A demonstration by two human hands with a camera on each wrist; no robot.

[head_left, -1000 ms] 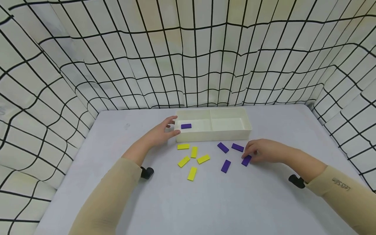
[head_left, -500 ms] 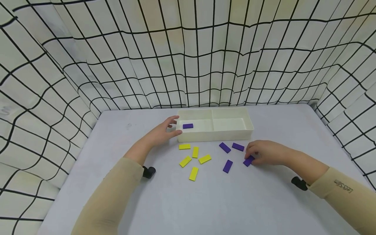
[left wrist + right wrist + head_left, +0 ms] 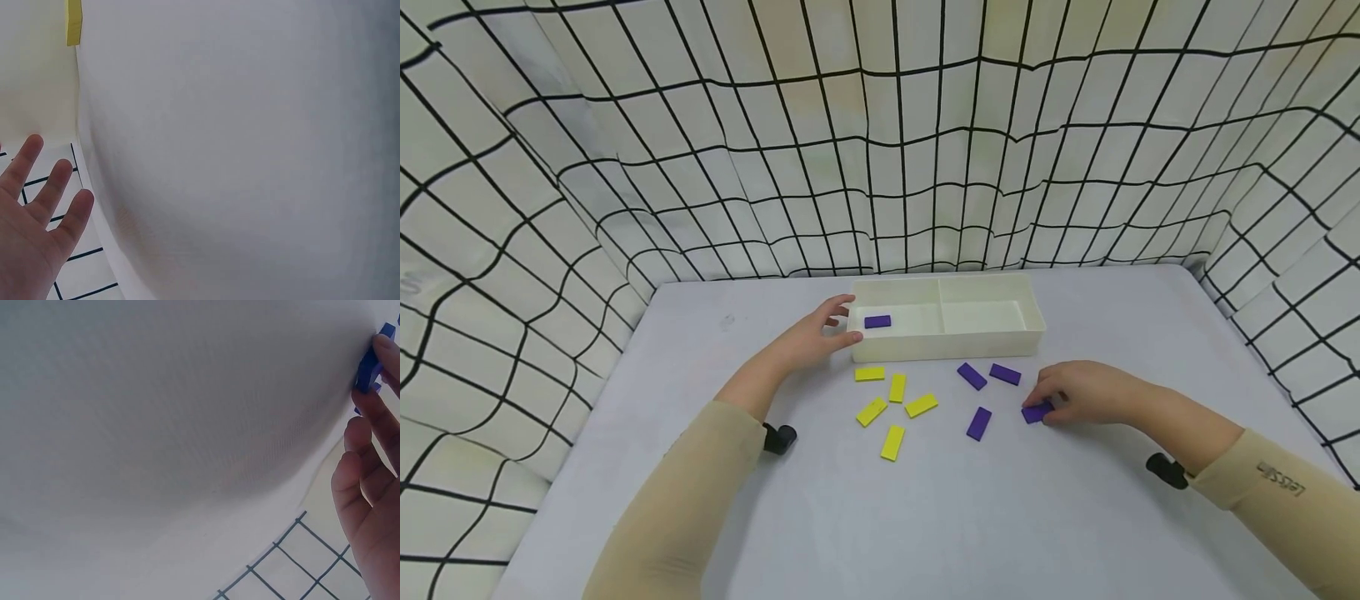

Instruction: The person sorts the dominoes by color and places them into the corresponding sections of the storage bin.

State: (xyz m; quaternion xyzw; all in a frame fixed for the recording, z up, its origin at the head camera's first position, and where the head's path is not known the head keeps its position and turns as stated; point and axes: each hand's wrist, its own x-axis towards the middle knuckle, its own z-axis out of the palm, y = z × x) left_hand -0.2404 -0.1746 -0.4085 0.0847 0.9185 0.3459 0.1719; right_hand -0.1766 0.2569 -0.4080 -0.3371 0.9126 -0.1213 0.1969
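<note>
My right hand (image 3: 1093, 392) pinches a flat purple block (image 3: 1036, 412) between thumb and finger, low over the table. The right wrist view shows this block (image 3: 369, 365) tilted between the fingertips. My left hand (image 3: 805, 340) rests at the left end of a white two-compartment box (image 3: 947, 346), its thumb at the front corner and its fingers extended; in the left wrist view the fingers of this hand (image 3: 37, 212) are spread. One purple block (image 3: 877, 322) lies in the left compartment. Three more lie before the box, among them a purple block (image 3: 978, 423).
Several yellow blocks, one of them a yellow block (image 3: 892, 443), lie in front of the box's left half. The white table (image 3: 955, 525) is bordered at the back and sides by a black grid net (image 3: 902, 167) over white sheeting.
The purple block at my right hand has turned to lie more sideways, and that hand has shifted slightly to the right. The left hand stays at the box.
</note>
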